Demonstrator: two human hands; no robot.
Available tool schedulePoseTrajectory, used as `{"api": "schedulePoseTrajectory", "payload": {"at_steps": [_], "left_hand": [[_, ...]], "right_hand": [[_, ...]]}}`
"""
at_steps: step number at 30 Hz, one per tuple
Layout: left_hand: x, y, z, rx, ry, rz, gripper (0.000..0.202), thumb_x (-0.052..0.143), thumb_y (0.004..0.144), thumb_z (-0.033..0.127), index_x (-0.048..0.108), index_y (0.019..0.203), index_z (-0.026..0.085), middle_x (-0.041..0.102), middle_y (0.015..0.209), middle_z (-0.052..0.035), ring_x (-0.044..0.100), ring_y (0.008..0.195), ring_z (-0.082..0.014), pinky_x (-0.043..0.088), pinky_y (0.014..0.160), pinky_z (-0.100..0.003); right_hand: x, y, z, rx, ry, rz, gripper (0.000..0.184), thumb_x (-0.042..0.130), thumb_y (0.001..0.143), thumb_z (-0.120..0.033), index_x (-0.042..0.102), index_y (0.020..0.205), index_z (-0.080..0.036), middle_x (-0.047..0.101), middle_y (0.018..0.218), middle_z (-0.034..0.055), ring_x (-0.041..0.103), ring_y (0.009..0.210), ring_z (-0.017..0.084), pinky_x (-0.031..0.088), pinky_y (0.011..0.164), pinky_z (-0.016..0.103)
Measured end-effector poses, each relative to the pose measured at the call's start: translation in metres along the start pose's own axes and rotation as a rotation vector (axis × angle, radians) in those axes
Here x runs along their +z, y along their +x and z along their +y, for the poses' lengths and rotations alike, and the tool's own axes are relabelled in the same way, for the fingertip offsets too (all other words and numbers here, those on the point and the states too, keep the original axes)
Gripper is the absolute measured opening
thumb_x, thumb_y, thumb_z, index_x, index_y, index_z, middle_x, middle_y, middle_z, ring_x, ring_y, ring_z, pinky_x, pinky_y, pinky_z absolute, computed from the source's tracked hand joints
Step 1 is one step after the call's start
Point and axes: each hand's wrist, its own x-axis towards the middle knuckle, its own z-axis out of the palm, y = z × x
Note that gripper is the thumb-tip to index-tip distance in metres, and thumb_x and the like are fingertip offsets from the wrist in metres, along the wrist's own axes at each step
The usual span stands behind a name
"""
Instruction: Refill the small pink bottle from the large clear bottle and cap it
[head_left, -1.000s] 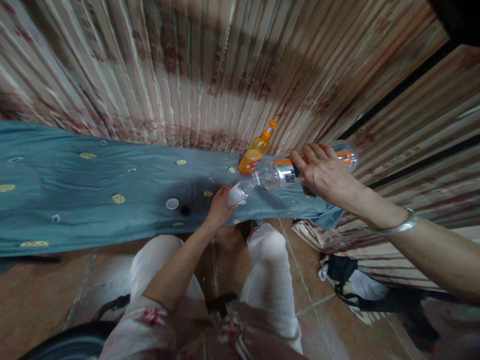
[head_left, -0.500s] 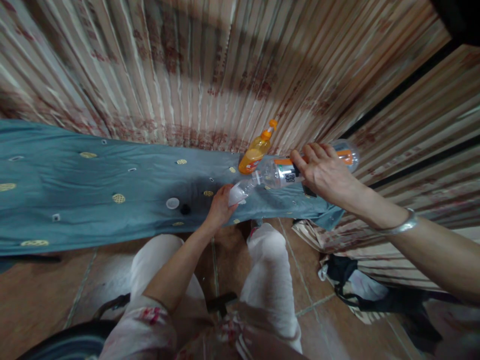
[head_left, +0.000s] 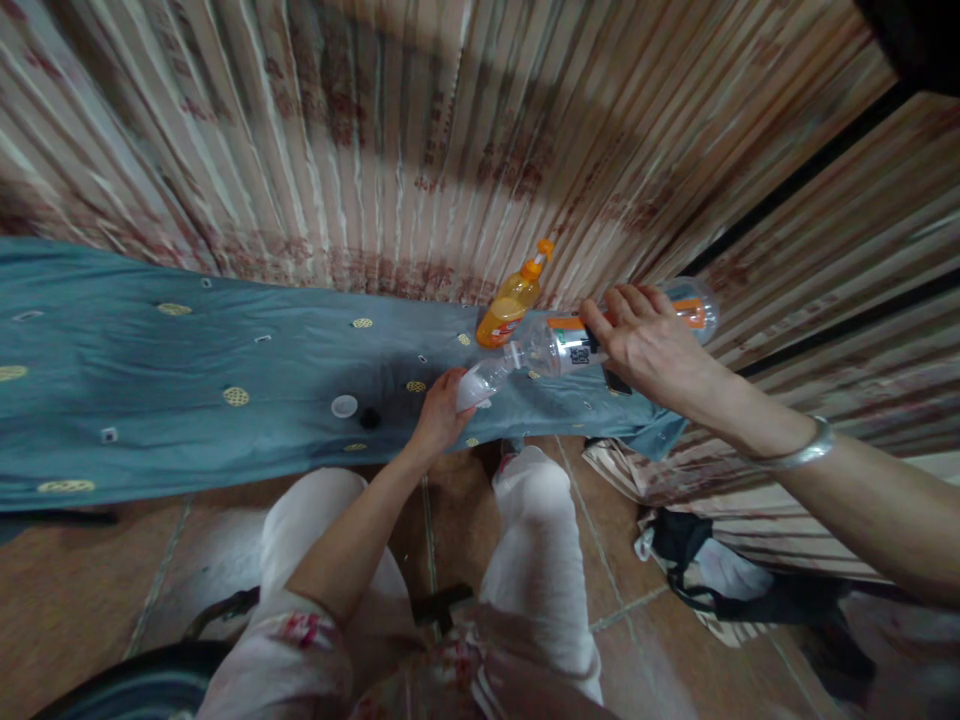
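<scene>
Over the blue-green cloth [head_left: 307, 350], the left hand [head_left: 439, 418] has its fingers curled round the base of the small clear bottle [head_left: 486, 380], tilted, its neck lined up with the large clear bottle [head_left: 570, 348]. And look at the right hand [head_left: 641, 340], clasping that bigger one round its labelled body, tipped well over! Just behind the meeting necks stands the orange pump bottle [head_left: 510, 308]; off left, a white disc [head_left: 344, 406] lies beside a black cap [head_left: 370, 418].
</scene>
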Motion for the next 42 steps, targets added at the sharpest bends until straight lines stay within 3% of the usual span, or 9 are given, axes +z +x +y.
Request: {"api": "schedulePoseTrajectory", "payload": {"at_steps": [12,32,42], "left_hand": [[0.0010,0.0011,0.0001,-0.005,0.000,0.002,0.065,0.082,0.084,0.012,0.063,0.145,0.023,0.074,0.148,-0.0143,0.074,0.136,-0.0359,0.059,0.123,-0.057],[-0.0030,0.0004,0.0045,-0.007,0.000,0.001,0.064,0.082,0.085,0.014,0.063,0.145,0.024,0.074,0.148,-0.0138,0.074,0.136,-0.0359,0.060,0.122,-0.057],[0.0004,0.0012,0.0015,-0.009,0.014,0.005,0.067,0.082,0.083,0.013,0.062,0.146,0.025,0.074,0.149,-0.0138,0.074,0.137,-0.0366,0.059,0.122,-0.059]], "right_hand": [[-0.0029,0.0009,-0.0009,-0.004,-0.048,-0.005,0.051,0.036,0.108,-0.009,0.060,0.152,0.000,0.074,0.127,0.0282,0.064,0.120,0.037,0.042,0.105,0.047],[0.0021,-0.0003,0.0006,-0.014,-0.038,0.033,0.052,0.045,0.102,-0.011,0.058,0.153,-0.005,0.075,0.127,0.0268,0.064,0.121,0.039,0.044,0.105,0.053],[-0.0030,0.0006,-0.0012,0.001,-0.023,0.001,0.052,0.043,0.105,-0.011,0.056,0.155,-0.003,0.074,0.128,0.0266,0.063,0.123,0.038,0.042,0.106,0.050]]}}
